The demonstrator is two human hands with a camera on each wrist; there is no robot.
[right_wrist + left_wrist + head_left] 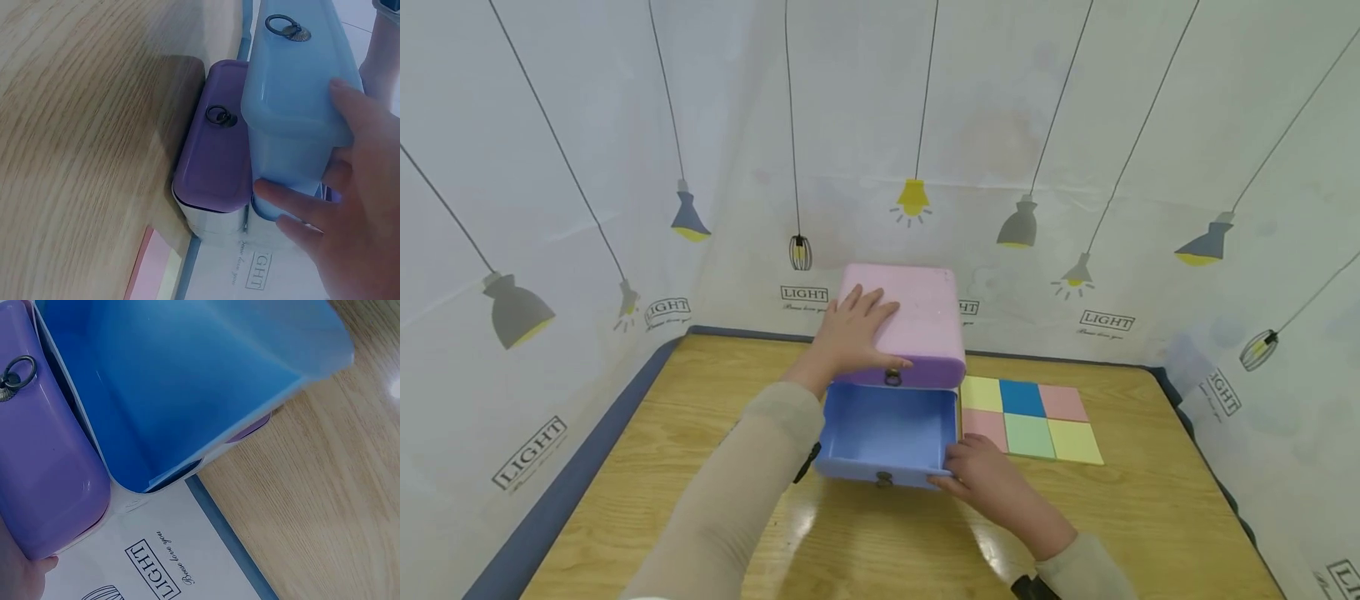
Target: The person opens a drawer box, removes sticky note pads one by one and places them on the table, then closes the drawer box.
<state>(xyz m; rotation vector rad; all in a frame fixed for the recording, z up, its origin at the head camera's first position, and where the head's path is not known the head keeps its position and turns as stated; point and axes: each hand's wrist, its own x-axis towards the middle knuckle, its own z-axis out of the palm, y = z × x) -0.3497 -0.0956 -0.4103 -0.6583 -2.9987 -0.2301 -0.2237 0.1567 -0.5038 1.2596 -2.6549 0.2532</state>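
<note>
A small drawer cabinet with a pink top stands near the back wall. Its middle blue drawer is pulled out, and its inside is bare. My left hand rests spread on the cabinet's top left, the thumb along the front edge near the upper purple drawer. At the blue drawer's right front corner, my right hand grips with the thumb on the front face and fingers at the side wall. Below it, the lower purple drawer is pushed in. Metal ring pulls hang on the drawer fronts.
Flat coloured squares in yellow, blue, pink and green lie right of the cabinet on the wooden table. A white wall sheet printed with lamps surrounds the table's back and sides.
</note>
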